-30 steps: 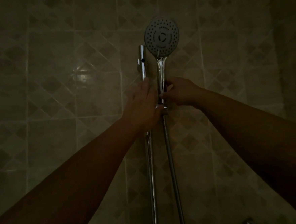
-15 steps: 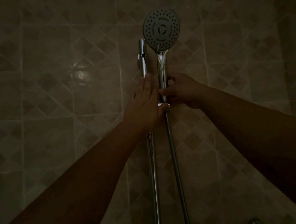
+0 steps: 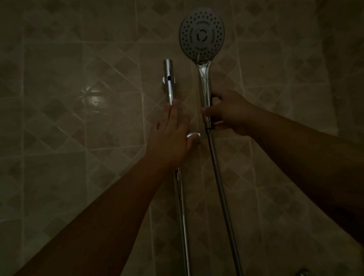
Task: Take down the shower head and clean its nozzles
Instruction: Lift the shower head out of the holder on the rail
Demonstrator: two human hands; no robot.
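— Grip on the right hand (image 3: 232,112)?
— Clamped around the shower head (image 3: 202,36) handle, upper centre of frame, arm outstretched.
— Left hand (image 3: 170,138)?
— Fingers flat along the rail (image 3: 169,82), thumb against the empty holder (image 3: 193,135); hose (image 3: 221,189) hangs below.

Chrome rail (image 3: 170,89) stands upright on tiled wall (image 3: 68,124).

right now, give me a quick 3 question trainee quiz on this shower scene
1. Which hand grips the shower head handle?
2. True or false: the handle sits in the holder.
3. The left hand rests on: A hose, B rail, C tap?

Key: 1. right hand. 2. false, it is apart from it. 3. B.
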